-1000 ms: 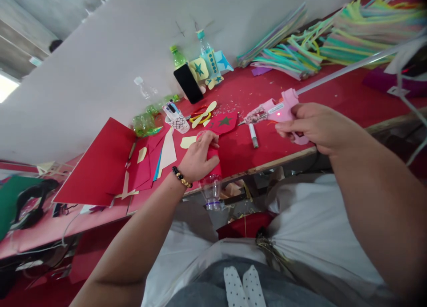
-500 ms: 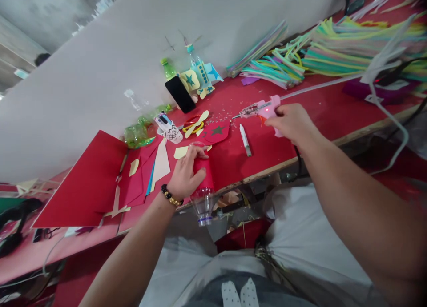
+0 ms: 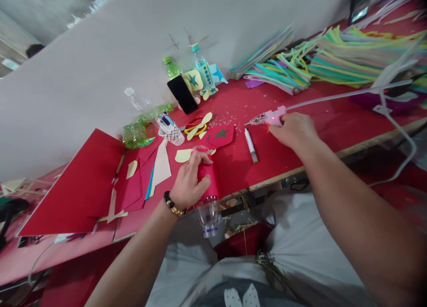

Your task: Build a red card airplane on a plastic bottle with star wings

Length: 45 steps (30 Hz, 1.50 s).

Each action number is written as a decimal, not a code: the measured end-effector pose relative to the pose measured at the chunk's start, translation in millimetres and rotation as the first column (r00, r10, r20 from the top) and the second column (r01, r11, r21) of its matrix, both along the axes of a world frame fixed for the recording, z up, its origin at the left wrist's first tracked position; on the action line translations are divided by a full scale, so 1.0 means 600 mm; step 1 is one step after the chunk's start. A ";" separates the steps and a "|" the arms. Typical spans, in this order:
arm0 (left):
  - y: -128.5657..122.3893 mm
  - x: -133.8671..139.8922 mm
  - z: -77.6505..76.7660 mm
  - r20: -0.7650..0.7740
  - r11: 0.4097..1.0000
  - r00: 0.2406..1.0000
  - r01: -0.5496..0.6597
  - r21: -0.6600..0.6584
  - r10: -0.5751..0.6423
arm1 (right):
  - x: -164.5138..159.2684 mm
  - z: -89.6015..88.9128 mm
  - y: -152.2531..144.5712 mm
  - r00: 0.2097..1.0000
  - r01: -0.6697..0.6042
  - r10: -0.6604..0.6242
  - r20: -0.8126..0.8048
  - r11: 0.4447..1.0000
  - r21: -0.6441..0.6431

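Observation:
My left hand (image 3: 191, 180) grips a clear plastic bottle (image 3: 207, 213) wrapped in red paper, its neck pointing toward me past the table's front edge. The bottle lies on its side under my fingers. Over on the right, my right hand (image 3: 295, 130) is closed around the handle of a pink glue gun (image 3: 271, 116), which has a small lit light and a long clear glue stick (image 3: 333, 98) out of its back. The gun's nozzle points left. Between my hands lie a white marker (image 3: 251, 145) and a red paper piece with a green star (image 3: 222, 135).
Behind the bottle are yellow-handled scissors (image 3: 196, 128), a patterned pen cup (image 3: 173, 133) and a black phone (image 3: 182, 94) before decorated bottles (image 3: 202, 67). Red board (image 3: 73, 187) and paper scraps lie left. Pipe cleaners (image 3: 353, 58) fill the back right, near a white cable (image 3: 405, 147).
My right hand has lowered the glue gun toward the tabletop, and the gun now lies flatter. My left hand still holds the bottle. The whole view has shifted slightly.

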<state>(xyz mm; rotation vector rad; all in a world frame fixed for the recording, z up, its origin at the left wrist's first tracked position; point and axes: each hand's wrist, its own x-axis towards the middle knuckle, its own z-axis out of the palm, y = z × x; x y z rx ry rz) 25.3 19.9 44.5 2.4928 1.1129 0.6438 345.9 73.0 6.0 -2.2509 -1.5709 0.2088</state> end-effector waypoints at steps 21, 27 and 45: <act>0.000 0.003 0.002 -0.062 1.000 0.998 -0.005 0.008 0.006 | -0.188 0.012 0.066 0.336 -0.903 0.882 0.330 0.401 -0.155; 0.003 0.016 0.009 -0.154 1.000 0.988 0.001 0.018 0.002 | -0.176 0.044 0.056 0.464 -0.858 0.819 0.337 0.511 -0.061; 0.010 0.120 0.016 -0.531 0.980 0.843 0.166 0.112 -0.082 | -0.096 0.049 -0.183 0.827 -0.470 0.558 -0.070 0.755 0.458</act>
